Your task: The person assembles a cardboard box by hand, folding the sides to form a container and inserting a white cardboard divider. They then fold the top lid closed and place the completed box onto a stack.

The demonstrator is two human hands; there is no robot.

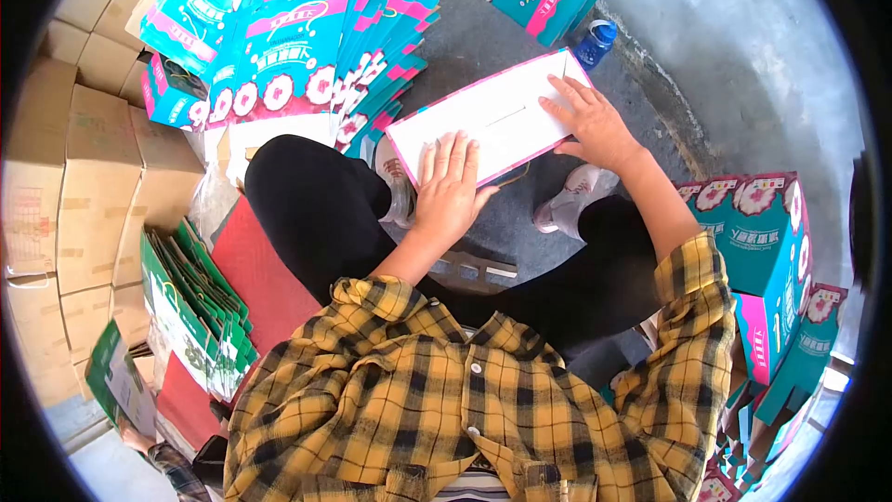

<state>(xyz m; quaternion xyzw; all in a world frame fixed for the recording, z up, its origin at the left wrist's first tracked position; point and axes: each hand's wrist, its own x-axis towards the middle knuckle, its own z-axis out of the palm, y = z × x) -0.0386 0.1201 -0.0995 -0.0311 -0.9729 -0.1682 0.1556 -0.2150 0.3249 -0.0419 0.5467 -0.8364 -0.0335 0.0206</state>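
An open carton (pixel 502 121) with a white inside and thin pink edges lies tilted between my knees. A short slit shows in the middle of its white panel. My left hand (pixel 448 184) rests on the near left part of that panel, fingers stretched out and flat. At the right end, my right hand (pixel 593 125) lies with its fingers spread over the white surface and its thumb by the near edge. Neither hand is wrapped round anything. The carton's outer sides are mostly hidden.
Fanned teal and pink flat cartons (pixel 288 51) lie ahead to the left. Brown boxes (pixel 98 167) are stacked at left, near green bags (pixel 200 302). A co-worker's hand (pixel 137 437) holds a green bag. Teal boxes (pixel 757 260) stand right; a blue bottle (pixel 595 44) stands ahead.
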